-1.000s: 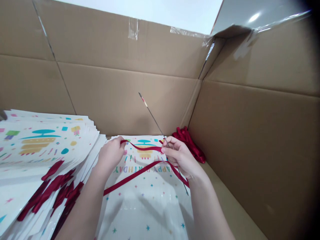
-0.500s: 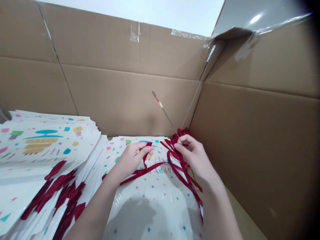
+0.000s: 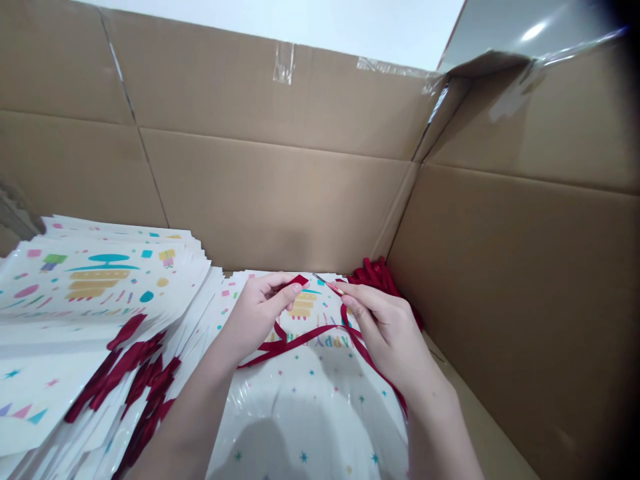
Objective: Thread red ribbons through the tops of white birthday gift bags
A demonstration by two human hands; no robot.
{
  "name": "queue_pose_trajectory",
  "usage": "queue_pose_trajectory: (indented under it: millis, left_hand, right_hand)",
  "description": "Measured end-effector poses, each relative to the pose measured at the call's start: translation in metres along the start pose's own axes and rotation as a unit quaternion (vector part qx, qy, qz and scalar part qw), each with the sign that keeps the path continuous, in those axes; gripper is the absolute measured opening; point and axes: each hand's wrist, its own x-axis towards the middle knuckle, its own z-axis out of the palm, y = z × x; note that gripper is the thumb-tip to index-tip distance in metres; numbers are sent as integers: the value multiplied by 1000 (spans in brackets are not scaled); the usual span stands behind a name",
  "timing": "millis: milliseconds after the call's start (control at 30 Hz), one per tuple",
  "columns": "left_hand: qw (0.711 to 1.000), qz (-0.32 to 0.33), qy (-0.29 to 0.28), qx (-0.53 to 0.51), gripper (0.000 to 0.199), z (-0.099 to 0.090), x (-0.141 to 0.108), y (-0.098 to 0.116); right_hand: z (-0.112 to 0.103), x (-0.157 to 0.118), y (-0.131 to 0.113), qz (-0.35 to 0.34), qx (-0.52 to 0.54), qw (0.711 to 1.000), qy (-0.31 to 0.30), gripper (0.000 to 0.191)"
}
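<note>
My left hand [image 3: 267,308] pinches the end of a red ribbon [image 3: 314,333] between thumb and fingers, over a printed white bag [image 3: 300,393]. To its right, my right hand [image 3: 385,320] is closed on a thin pointed tool [image 3: 334,288], whose dark tip points left toward the held ribbon end without touching it. The ribbon runs in a loose curve across the bag's coloured lettering and passes beneath my right hand.
Stacked printed white bags [image 3: 105,277] with red ribbons [image 3: 125,367] lie at the left. More red ribbon [image 3: 375,275] is bunched at the back right corner. Tall cardboard walls [image 3: 280,193] stand behind and at the right.
The tool has swung down from pointing up and away to pointing left, near the ribbon end. My right hand has moved off the bunched ribbons. The view has shifted slightly left.
</note>
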Motion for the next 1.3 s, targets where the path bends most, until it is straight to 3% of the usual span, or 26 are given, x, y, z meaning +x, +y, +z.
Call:
queue_pose_trajectory:
  millis: [267, 667, 1300]
  left_hand:
    - [999, -4, -29, 18, 30, 0, -5, 10]
    - [998, -4, -52, 30, 37, 0, -4, 7]
    - [997, 4, -40, 59, 41, 1, -1, 3]
  right_hand:
    - [5, 1, -4, -22, -36, 999, -16, 34]
    - [6, 1, 1, -21, -61, 998, -19, 33]
    - [7, 2, 0, 4, -79, 996, -43, 30]
